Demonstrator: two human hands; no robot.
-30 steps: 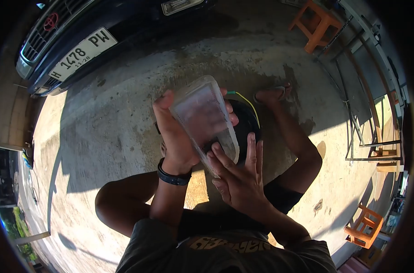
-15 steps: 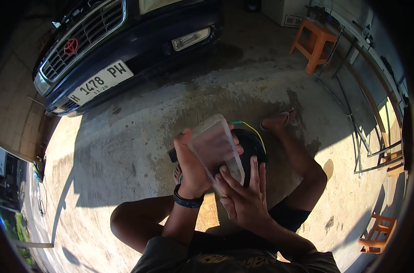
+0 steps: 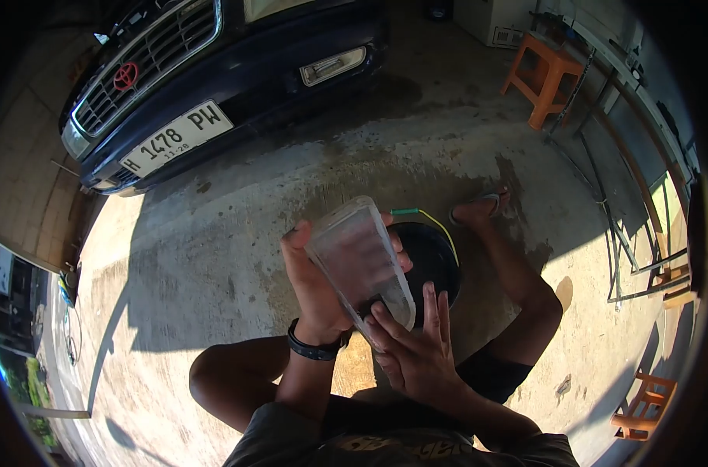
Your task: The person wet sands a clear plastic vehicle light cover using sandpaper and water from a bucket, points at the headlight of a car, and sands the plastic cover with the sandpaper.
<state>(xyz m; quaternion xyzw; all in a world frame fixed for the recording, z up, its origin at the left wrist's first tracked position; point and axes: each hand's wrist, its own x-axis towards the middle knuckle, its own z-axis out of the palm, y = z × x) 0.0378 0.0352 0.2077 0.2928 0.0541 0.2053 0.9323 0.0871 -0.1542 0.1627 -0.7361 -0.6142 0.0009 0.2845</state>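
Near the black basin (image 3: 437,261), left hand (image 3: 313,288) grasps clear container (image 3: 362,261); right hand (image 3: 424,354) touches it, grip indeterminable. Maintain steady support.

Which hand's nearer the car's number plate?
Left. The left hand, holding the clear container, is below and right of the number plate in the picture; the right hand, at the container's near end, is farther right and lower.

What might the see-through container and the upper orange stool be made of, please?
See-through container: likely clear, slightly hazy plastic, as the left hand shows through. Upper orange stool: probably smooth moulded plastic, given its even colour and one-piece look.
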